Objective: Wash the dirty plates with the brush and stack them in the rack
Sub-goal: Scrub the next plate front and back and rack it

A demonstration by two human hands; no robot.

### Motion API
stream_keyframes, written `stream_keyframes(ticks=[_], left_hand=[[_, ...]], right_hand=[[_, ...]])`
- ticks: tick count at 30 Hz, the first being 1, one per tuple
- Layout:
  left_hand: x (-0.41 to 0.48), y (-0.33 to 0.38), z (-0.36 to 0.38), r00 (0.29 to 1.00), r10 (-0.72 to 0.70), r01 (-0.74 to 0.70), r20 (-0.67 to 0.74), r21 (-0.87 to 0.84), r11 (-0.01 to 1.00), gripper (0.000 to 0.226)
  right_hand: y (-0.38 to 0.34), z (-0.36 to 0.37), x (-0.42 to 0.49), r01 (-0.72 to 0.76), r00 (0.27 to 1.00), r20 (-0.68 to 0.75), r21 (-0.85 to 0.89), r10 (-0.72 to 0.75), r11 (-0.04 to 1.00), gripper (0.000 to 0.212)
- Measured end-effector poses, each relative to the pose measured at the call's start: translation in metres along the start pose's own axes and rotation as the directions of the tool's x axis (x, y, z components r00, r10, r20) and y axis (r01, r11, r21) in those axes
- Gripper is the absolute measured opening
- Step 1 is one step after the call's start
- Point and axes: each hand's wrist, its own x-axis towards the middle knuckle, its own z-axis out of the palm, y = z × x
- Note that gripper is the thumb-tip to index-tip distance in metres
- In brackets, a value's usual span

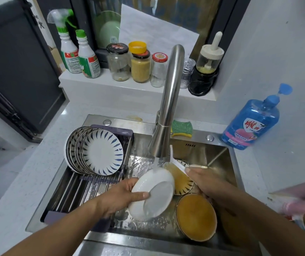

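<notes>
My left hand (124, 195) grips a white plate (153, 194) by its rim, with its underside turned towards me, tilted under the running faucet (166, 115). My right hand (206, 182) holds the white brush (175, 160) just behind that plate. Two dirty plates coated in orange-brown sauce lie in the sink (220, 156): one (182, 181) under the brush, one (196, 217) nearer me. Several clean blue-patterned plates (100, 154) stand upright in the rack (68, 193) at the left of the sink.
A green and yellow sponge (182, 128) lies behind the faucet. A blue soap bottle (251, 122) stands on the counter at the right. Jars and spray bottles (78, 52) line the sill behind. A blurred pink object (303, 202) lies at the right edge.
</notes>
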Motion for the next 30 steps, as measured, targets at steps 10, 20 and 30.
stream_keyframes(ticks=[10,20,30], left_hand=[[0.021,0.002,0.002,1.000,-0.008,0.009,0.007,-0.201,0.979,0.068],[0.011,-0.001,0.014,0.999,0.033,-0.010,0.025,-0.622,0.783,0.047],[0.020,0.013,0.019,0.969,-0.141,-0.116,-0.201,-0.882,0.457,0.032]], right_hand=[[-0.018,0.001,-0.031,0.356,0.865,0.064,-0.778,-0.498,0.518,0.036],[-0.043,0.011,-0.044,0.405,0.834,0.125,-0.800,-0.537,0.443,0.034],[-0.013,0.011,-0.075,0.312,0.772,0.032,-0.890,-0.635,0.334,0.050]])
